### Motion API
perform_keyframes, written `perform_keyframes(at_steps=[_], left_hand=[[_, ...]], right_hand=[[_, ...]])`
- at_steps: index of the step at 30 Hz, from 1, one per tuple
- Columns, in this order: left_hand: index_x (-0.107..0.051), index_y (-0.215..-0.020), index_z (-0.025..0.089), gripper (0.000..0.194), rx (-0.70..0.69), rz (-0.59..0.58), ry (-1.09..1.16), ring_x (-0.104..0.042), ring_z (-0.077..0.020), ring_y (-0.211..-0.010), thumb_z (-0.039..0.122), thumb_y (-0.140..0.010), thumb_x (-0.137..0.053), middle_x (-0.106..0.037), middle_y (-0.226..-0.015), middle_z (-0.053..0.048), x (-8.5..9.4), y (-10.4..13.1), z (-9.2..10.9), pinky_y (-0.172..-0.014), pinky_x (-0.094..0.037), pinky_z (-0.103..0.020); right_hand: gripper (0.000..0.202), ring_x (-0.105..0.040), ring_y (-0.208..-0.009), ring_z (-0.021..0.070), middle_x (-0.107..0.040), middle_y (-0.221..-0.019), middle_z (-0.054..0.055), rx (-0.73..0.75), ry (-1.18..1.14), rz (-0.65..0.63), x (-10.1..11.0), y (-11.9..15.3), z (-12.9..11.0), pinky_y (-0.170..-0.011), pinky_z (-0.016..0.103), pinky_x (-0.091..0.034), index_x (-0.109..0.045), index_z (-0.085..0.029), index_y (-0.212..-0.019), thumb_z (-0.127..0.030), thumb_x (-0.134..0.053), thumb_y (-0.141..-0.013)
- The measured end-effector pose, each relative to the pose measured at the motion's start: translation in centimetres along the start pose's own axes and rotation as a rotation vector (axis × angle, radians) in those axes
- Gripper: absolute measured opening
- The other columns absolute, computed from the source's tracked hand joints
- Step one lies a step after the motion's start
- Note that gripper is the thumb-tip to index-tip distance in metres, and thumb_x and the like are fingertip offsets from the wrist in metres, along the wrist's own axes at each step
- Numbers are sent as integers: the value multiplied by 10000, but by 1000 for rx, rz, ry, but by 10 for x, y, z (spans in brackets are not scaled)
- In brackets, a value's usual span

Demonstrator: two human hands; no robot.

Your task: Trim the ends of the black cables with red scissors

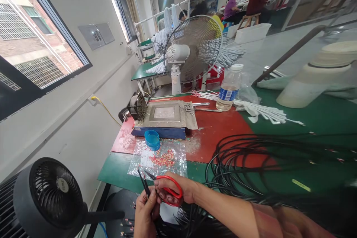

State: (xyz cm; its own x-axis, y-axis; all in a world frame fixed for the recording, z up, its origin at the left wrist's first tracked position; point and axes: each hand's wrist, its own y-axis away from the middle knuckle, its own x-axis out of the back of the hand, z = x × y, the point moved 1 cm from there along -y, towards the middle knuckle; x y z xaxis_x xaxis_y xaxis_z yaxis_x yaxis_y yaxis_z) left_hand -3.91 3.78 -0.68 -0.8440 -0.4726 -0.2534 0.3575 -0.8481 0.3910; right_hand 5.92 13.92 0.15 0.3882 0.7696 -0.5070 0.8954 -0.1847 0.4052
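Note:
Low in the middle of the head view, my left hand is closed round black cables, whose ends point up and away. My right hand grips red-handled scissors, fingers in the loops, the dark blades pointing left beside the cable ends. Both hands are close together, near the table's front edge. Just beyond them lies a clear plastic bag with small red and yellow bits and a blue round container on it.
A blue-based heating device with a small fan stands behind the bag. Coiled black cables spread to the right. A clear bottle and a large fan stand farther back. A dark fan is at lower left. People sit in the background.

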Motion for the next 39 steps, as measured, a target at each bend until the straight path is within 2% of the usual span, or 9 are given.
perform_keyframes(at_steps=[9, 12, 18, 25, 32, 39], left_hand=[[-559, -646, 153, 208, -46, -23, 23, -199, -7, -420, 353, -689, -600, -412, -506, 60, 3, -1, -6, -430, -98, -212], [-547, -630, 154, 218, -55, -20, 16, -198, -7, -420, 357, -694, -594, -381, -493, 69, 5, -1, -7, -435, -107, -213], [-530, -609, 151, 257, -63, -27, 10, -203, -8, -411, 388, -679, -601, -347, -483, 79, 6, -1, -9, -432, -105, -217], [-508, -560, 146, 279, -21, -37, -5, -170, -16, -410, 380, -690, -582, -287, -440, 86, 2, 3, -1, -437, -93, -221], [-536, -602, 147, 244, -51, -49, 13, -195, -8, -423, 369, -673, -610, -353, -512, 72, 5, 1, -4, -439, -102, -219], [-557, -623, 151, 216, -69, -53, -37, -216, -13, -431, 351, -659, -629, -364, -512, 67, 8, -3, -7, -437, -112, -217]], right_hand=[[260, -352, -320, 11, -495, -458, -32, -19, -108, -68, -1, 0, 1, -294, 110, -220, -520, -126, -554, -350, -572, -678], [235, -356, -321, 12, -486, -451, -44, -31, -139, -64, 1, -2, 3, -296, 109, -222, -520, -129, -568, -336, -596, -649], [282, -359, -335, 16, -503, -458, -28, 46, -123, -78, 2, -2, 5, -301, 122, -224, -519, -126, -535, -369, -619, -637], [310, -349, -321, 28, -463, -419, -25, 31, -67, -140, 3, -2, 6, -290, 134, -206, -573, -100, -558, -387, -574, -674], [236, -361, -346, 18, -515, -488, -17, 43, -134, -117, 3, -2, 7, -298, 122, -209, -545, -119, -597, -343, -595, -651], [260, -331, -312, 17, -454, -420, -41, 82, -135, -74, 0, -2, 6, -295, 135, -209, -501, -129, -522, -342, -601, -632]])
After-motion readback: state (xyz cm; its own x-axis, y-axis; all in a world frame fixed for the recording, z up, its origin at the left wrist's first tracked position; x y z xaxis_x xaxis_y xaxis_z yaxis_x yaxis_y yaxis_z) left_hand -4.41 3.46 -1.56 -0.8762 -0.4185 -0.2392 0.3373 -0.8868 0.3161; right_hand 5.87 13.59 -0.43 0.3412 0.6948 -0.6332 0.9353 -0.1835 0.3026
